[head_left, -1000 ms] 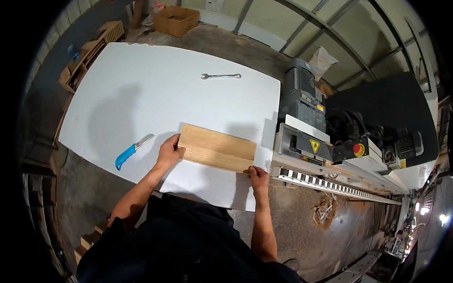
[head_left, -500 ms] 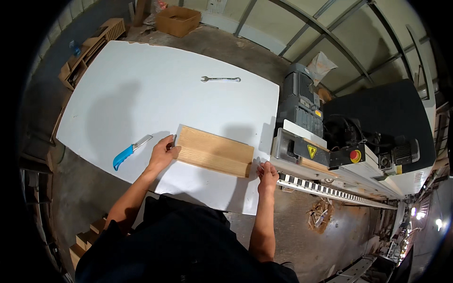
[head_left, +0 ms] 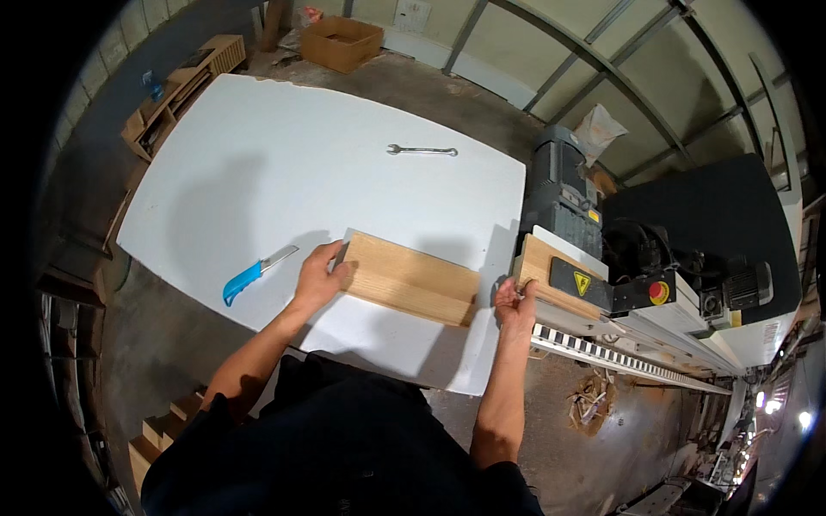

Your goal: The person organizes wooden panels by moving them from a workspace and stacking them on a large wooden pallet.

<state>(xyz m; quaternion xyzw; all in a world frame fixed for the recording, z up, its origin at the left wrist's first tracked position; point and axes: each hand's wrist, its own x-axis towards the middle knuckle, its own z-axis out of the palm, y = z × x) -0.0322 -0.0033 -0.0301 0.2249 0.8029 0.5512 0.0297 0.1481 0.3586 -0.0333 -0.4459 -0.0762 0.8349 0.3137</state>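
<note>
A light wooden board (head_left: 413, 279), apparently lying against or over another of the same wood, rests on the white tabletop (head_left: 284, 146). At its left end my left hand (head_left: 320, 273) touches the edge, thumb and fingers bent but apart. My right hand (head_left: 516, 303) is at the table's right edge, its thumb by the near corner of another wooden board (head_left: 539, 258) that sticks out of the machine. Its fingers are curled loosely, with a gap between them and the thumb. Left of my left hand lies a blue-handled knife or small saw (head_left: 243, 282).
A wrench (head_left: 422, 150) lies on the far part of the table. On the right stands the machine, with a grey motor (head_left: 564, 185), a red stop button (head_left: 658, 292) and a toothed rail (head_left: 628, 357). A cardboard box (head_left: 342, 45) sits on the floor behind.
The second board now sticks out from the machine toward the table. My right hand has moved right and up to its end. The view has shifted slightly; my left hand stays at the first board.
</note>
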